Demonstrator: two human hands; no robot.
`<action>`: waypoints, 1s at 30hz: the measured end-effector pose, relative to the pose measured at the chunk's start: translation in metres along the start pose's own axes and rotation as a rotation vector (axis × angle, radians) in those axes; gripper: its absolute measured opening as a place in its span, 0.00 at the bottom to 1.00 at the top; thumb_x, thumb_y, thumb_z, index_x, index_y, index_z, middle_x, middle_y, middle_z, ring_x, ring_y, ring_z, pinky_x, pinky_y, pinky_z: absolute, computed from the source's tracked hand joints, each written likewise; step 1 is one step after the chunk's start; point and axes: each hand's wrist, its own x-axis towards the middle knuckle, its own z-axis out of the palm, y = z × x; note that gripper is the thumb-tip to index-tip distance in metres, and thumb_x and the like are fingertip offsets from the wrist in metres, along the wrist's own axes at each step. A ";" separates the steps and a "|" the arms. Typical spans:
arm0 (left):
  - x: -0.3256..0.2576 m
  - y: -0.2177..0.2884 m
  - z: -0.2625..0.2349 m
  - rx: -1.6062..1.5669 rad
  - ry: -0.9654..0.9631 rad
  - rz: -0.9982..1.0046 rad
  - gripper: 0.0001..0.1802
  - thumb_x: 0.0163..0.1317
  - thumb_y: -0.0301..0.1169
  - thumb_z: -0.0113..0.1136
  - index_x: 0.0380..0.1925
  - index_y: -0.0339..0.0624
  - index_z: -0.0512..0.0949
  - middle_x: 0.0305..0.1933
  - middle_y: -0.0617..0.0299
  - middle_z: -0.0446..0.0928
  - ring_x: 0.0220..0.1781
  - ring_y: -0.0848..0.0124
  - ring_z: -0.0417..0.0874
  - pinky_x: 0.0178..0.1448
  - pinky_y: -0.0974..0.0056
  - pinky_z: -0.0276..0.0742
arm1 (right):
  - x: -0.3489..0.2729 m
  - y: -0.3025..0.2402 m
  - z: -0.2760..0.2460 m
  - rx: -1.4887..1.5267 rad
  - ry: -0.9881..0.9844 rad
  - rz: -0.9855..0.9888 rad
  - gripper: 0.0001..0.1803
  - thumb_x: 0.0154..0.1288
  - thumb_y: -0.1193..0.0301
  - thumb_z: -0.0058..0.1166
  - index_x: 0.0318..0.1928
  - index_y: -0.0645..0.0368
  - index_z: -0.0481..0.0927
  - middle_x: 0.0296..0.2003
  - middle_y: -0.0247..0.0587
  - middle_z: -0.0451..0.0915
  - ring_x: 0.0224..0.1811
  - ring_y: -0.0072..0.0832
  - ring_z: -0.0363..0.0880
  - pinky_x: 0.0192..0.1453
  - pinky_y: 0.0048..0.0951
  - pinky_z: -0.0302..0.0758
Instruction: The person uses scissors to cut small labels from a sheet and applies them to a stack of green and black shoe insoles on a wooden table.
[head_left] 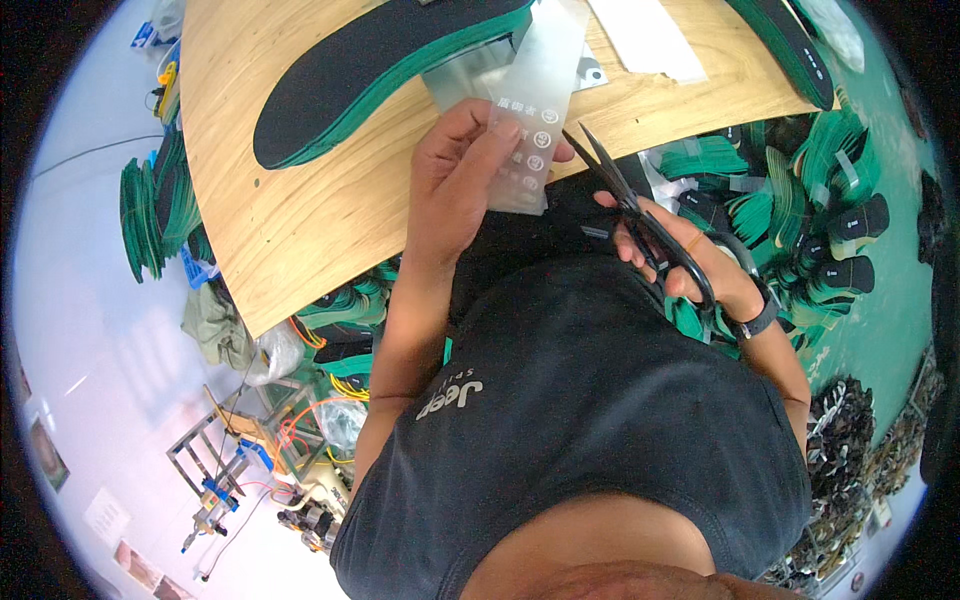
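Note:
My left hand (463,172) pinches a translucent sheet (545,75) with a column of white printed marks, thumb on top. The sheet hangs over the table's near edge. In my right hand (690,245) is a pair of black scissors (640,210). Their blades are slightly parted and point up and left, close to the sheet's right side; whether they touch it I cannot tell. A stack of black and green insoles (370,75) lies on the wooden table (220,215) beyond my left hand.
Another insole stack (785,45) lies at the table's far right, near a white strip (650,40). Bundles of green and black insoles (790,190) crowd the area right of the table. More insoles (160,205) stand at the left. A metal frame with orange hoses (240,435) is at lower left.

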 end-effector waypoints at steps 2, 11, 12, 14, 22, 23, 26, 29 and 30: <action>0.000 0.002 0.000 0.014 0.063 -0.028 0.07 0.62 0.26 0.51 0.37 0.34 0.75 0.30 0.57 0.78 0.27 0.72 0.81 0.30 0.69 0.81 | 0.004 -0.010 0.000 -0.023 -0.007 -0.012 0.56 0.50 0.37 0.62 0.70 0.58 0.55 0.37 0.30 0.69 0.35 0.18 0.64 0.40 0.18 0.65; -0.002 0.005 0.001 0.098 0.204 -0.070 0.06 0.62 0.27 0.59 0.32 0.34 0.77 0.24 0.63 0.77 0.21 0.81 0.74 0.22 0.76 0.67 | 0.015 -0.020 0.001 -0.055 0.015 -0.061 0.54 0.54 0.43 0.63 0.70 0.64 0.54 0.37 0.35 0.74 0.32 0.18 0.66 0.38 0.20 0.67; -0.002 0.004 0.000 0.089 0.202 -0.065 0.06 0.62 0.26 0.59 0.33 0.34 0.77 0.23 0.63 0.77 0.21 0.80 0.75 0.22 0.76 0.68 | 0.015 -0.020 0.001 -0.068 0.017 -0.058 0.54 0.53 0.43 0.64 0.70 0.64 0.54 0.37 0.35 0.74 0.32 0.18 0.66 0.38 0.20 0.67; -0.002 0.002 -0.002 -0.011 0.131 -0.043 0.06 0.62 0.26 0.59 0.33 0.33 0.77 0.24 0.62 0.78 0.22 0.79 0.76 0.24 0.75 0.70 | 0.013 -0.017 0.003 -0.094 0.018 -0.050 0.55 0.53 0.43 0.65 0.70 0.64 0.53 0.37 0.34 0.74 0.32 0.18 0.66 0.38 0.20 0.67; -0.002 -0.003 0.003 0.161 0.149 0.020 0.06 0.62 0.26 0.58 0.32 0.33 0.76 0.24 0.59 0.77 0.22 0.73 0.78 0.29 0.68 0.78 | 0.023 -0.021 0.014 -0.148 0.067 0.014 0.61 0.44 0.34 0.64 0.69 0.63 0.57 0.34 0.30 0.72 0.30 0.15 0.64 0.34 0.15 0.62; -0.001 -0.003 0.003 0.170 0.151 0.020 0.06 0.62 0.26 0.58 0.32 0.33 0.76 0.24 0.59 0.77 0.22 0.74 0.78 0.29 0.69 0.78 | 0.024 -0.020 0.014 -0.143 0.070 0.020 0.61 0.44 0.34 0.63 0.69 0.63 0.58 0.34 0.30 0.72 0.30 0.15 0.64 0.34 0.15 0.63; -0.003 -0.003 0.004 0.161 0.150 0.021 0.06 0.62 0.26 0.58 0.33 0.33 0.76 0.24 0.59 0.78 0.22 0.75 0.78 0.29 0.69 0.78 | 0.026 -0.022 0.018 -0.128 0.073 0.003 0.60 0.45 0.33 0.61 0.68 0.64 0.58 0.33 0.30 0.72 0.29 0.15 0.65 0.33 0.15 0.62; -0.004 -0.003 0.003 0.128 0.154 0.034 0.05 0.61 0.24 0.59 0.32 0.33 0.76 0.23 0.61 0.77 0.22 0.77 0.78 0.27 0.72 0.75 | 0.025 -0.019 0.019 -0.124 0.076 -0.011 0.59 0.47 0.32 0.59 0.68 0.65 0.59 0.32 0.30 0.72 0.28 0.14 0.64 0.32 0.15 0.62; -0.003 -0.003 0.003 0.117 0.156 0.039 0.04 0.61 0.24 0.59 0.31 0.32 0.76 0.23 0.61 0.77 0.22 0.77 0.78 0.27 0.74 0.74 | 0.025 -0.019 0.020 -0.126 0.076 -0.015 0.59 0.47 0.32 0.59 0.67 0.65 0.59 0.32 0.30 0.72 0.28 0.14 0.64 0.32 0.14 0.61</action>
